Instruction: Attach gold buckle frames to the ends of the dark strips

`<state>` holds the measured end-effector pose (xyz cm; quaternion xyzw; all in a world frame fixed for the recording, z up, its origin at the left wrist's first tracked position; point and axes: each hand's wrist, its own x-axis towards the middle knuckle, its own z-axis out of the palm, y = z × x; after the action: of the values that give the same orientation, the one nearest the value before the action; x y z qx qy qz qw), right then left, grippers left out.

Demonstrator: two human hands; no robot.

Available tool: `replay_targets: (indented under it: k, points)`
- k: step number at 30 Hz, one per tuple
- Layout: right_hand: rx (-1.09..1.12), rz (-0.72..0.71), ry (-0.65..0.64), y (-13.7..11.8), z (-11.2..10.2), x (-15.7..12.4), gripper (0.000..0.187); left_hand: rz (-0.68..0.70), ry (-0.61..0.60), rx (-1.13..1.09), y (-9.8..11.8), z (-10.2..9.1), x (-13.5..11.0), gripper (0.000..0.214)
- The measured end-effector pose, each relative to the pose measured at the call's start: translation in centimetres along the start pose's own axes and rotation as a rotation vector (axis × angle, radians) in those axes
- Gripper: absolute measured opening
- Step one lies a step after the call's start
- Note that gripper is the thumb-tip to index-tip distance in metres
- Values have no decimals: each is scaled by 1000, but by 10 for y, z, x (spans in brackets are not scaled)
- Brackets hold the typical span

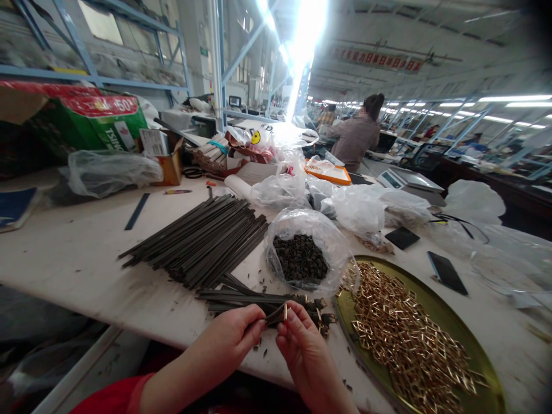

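My left hand [244, 330] is closed on a dark strap [274, 315], whose end reaches across to my right hand [299, 339]. Between the right thumb and fingers I pinch a small gold buckle [285, 311], right at the strap's end; whether the strap passes through it I cannot tell. Just behind my hands lie straps with gold buckles on their ends [321, 316]. A stack of plain dark straps [202, 236] spreads to the left. Small black loops [299, 259] fill an open clear plastic bag [338, 244]. Many gold buckles [401, 328] are heaped on a round tray [483, 351] at my right.
Two dark flat devices, one a phone [447, 271], lie beyond the tray. Plastic bags [357, 207], a scale [409, 183] and an orange tray [330, 171] stand at the back. A pen [177, 191] and a single strip [137, 211] lie left. Another person [356, 138] is farther off.
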<state>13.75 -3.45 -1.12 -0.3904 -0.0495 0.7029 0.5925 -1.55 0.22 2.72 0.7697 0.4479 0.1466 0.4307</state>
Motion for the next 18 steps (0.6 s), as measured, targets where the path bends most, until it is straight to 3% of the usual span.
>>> replay_targets:
  k: [4, 12, 18]
  points:
    - [33, 31, 33, 0, -1, -1, 38, -8, -14, 14, 3, -3, -2, 22]
    - [20, 58, -64, 6, 10, -5, 29, -23, 10, 10, 10, 0, 7, 20]
    - [-5, -92, 82, -4, 11, -3, 30, -105, -70, -115, 16, -6, 11, 16]
